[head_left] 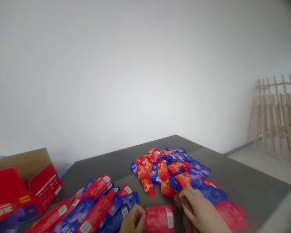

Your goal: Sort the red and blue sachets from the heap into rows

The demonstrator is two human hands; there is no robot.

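A red packet (160,219) with a white barcode label lies at the bottom middle, between my two hands. My left hand (134,219) is closed at its left edge, fingers curled against the packet. My right hand (196,207) is bent at the right, its fingertips near the lower edge of a pile of red and blue packets (163,169); what they hold, if anything, is hidden. Larger red and blue packets (97,207) overlap in a heap to the left of my left hand.
An open red and blue carton (46,187) stands at the far left. The dark table (106,165) has a far corner near a pale wall. More packets (230,215) lie right of my right hand. Wooden racks (276,116) stand on the floor at the right.
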